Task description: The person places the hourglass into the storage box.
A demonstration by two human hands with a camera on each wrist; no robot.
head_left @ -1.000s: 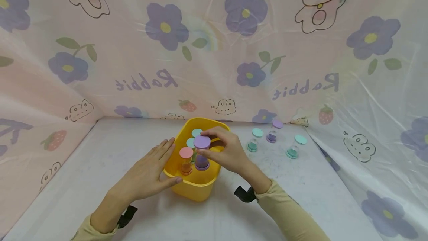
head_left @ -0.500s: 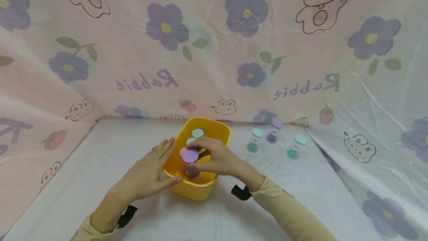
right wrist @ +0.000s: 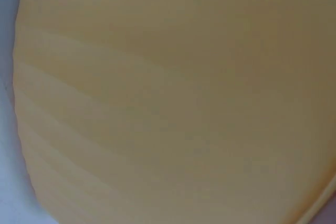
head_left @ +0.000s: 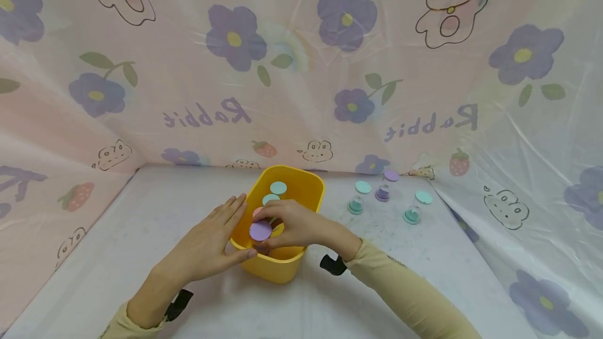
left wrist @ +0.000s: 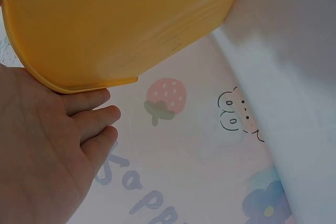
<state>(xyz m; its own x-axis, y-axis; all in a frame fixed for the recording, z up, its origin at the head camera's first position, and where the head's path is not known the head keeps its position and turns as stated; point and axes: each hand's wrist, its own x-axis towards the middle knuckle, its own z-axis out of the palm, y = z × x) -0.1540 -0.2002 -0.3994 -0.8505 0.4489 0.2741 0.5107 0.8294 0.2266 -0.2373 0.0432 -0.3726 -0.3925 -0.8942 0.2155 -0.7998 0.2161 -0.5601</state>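
A yellow tub (head_left: 308,181) stands on the white table. My right hand (head_left: 292,226) reaches into it and pinches a purple-capped sand timer (head_left: 260,230) low inside, by the near wall. Two teal-capped timers (head_left: 278,188) and a pink-capped one (head_left: 257,212), mostly hidden, stand in the tub too. My left hand (head_left: 212,242) lies flat with straight fingers against the tub's left wall; the left wrist view shows those fingers (left wrist: 89,121) under the yellow rim (left wrist: 79,85). The right wrist view is filled by the tub's yellow wall (right wrist: 168,98).
Three more timers stand on the table to the tub's right: a teal one (head_left: 359,196), a purple one (head_left: 386,184) and another teal one (head_left: 416,205). Flower-printed plastic sheeting (head_left: 301,67) walls in the table at the back and both sides.
My right hand has lowered the purple-capped timer from above the tub's rim down into the tub, towards its near left corner. The left hand has stayed put.
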